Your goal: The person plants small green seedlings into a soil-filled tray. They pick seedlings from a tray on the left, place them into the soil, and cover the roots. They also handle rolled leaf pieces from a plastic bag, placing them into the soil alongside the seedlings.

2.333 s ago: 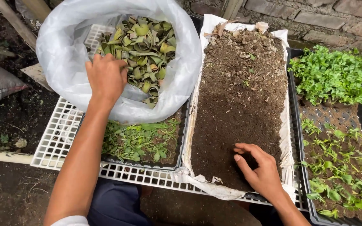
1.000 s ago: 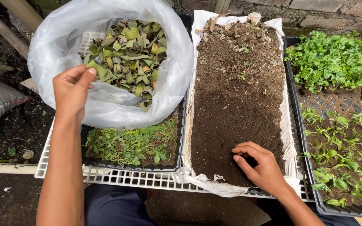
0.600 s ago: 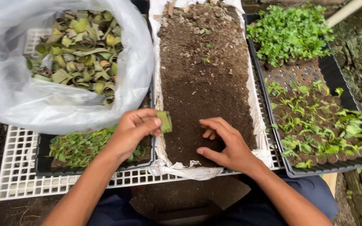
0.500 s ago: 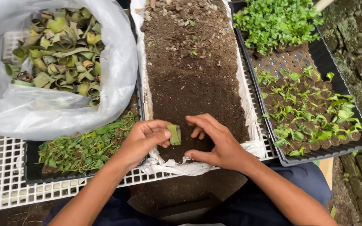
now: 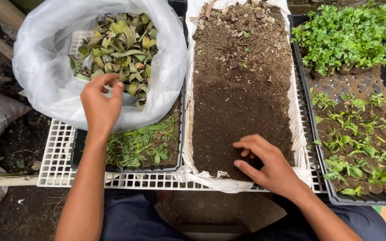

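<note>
Reached with the left hand (image 5: 100, 105) into the white plastic bag (image 5: 45, 67), fingers slightly apart over the curled leaf strips (image 5: 121, 40), none gripped yet. Rested the right hand (image 5: 269, 166) on the dark soil (image 5: 242, 102) at the near end of the lined tray (image 5: 186, 134), fingers curled, hold impossible to tell; saw no strip in that soil. Found wilted seedlings (image 5: 139, 147) under the bag and a black seedling tray (image 5: 362, 199) rightward, blocking neither hand.

Both forearms are bare, the left hand (image 5: 100, 105) and right hand (image 5: 269, 167) ungloved; dark navy trousers (image 5: 130, 218) cover the legs.
</note>
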